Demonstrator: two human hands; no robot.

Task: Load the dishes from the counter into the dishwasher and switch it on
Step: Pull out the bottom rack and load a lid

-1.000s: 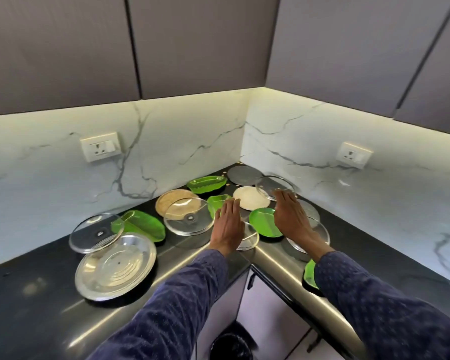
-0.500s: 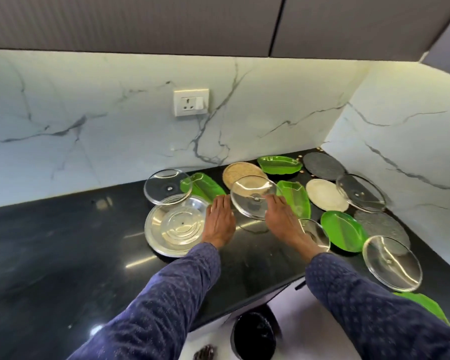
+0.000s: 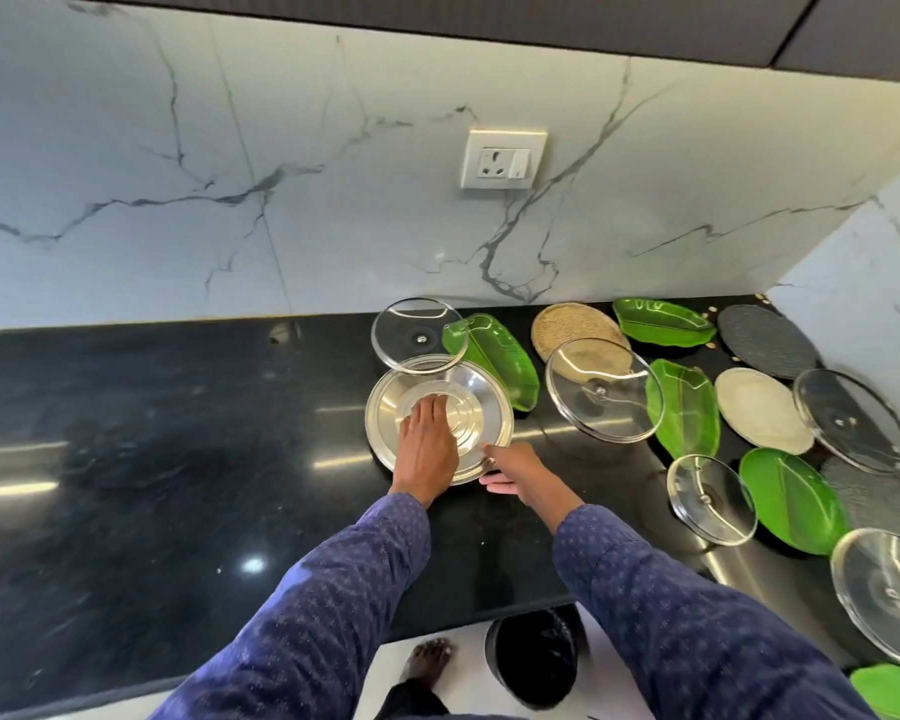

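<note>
A round steel plate [image 3: 468,402] lies on the black counter [image 3: 178,433]. My left hand [image 3: 427,444] rests flat on top of it with straight fingers. My right hand [image 3: 515,470] is at the plate's near right rim, fingers slipped under the edge and thumb on top. A glass lid [image 3: 411,332] overlaps the plate's far edge. To the right lie green leaf-shaped plates [image 3: 500,350], another glass lid [image 3: 604,397], a woven mat [image 3: 567,324], a white plate [image 3: 759,407] and more lids. No dishwasher is in view.
A marble backsplash with a wall socket [image 3: 502,158] rises behind the counter, with dark cabinets above. The counter turns a corner at the right. Below the front edge stand a black bin [image 3: 533,657] and my bare foot [image 3: 427,662].
The view has swung left along the counter. Both hands moved from the dishes near the corner to the steel plate; the left now lies on it and the right is at its rim.
</note>
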